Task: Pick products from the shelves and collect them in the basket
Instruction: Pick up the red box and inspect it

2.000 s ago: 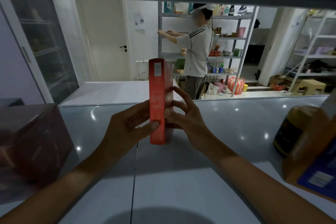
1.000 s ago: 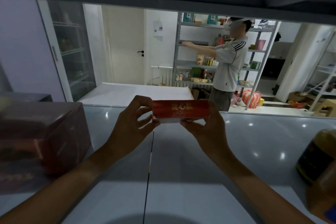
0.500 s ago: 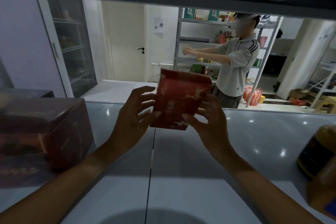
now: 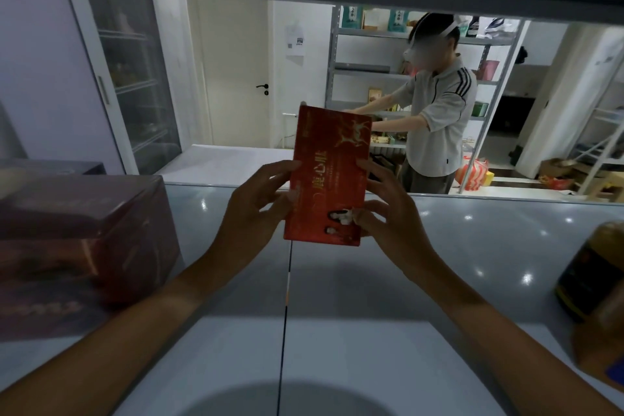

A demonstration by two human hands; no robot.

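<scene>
You've got the red box [image 4: 329, 176] pinched upright between your left hand [image 4: 251, 213] and right hand [image 4: 388, 213] over the shelf [image 4: 371, 280], so grip firmly before heading basket-ward.

Red box [image 4: 329, 176] w/ gold deer motif + gold lettering, small photo figures near btm. Dark maroon carton [image 4: 81, 240] at left, glossy. Jar [image 4: 589, 273] at right: amber w/ black label. Shelf [image 4: 337, 280] pale grey. Other person's shirt [image 4: 442, 121] light grey, black shoulder stripes.
</scene>
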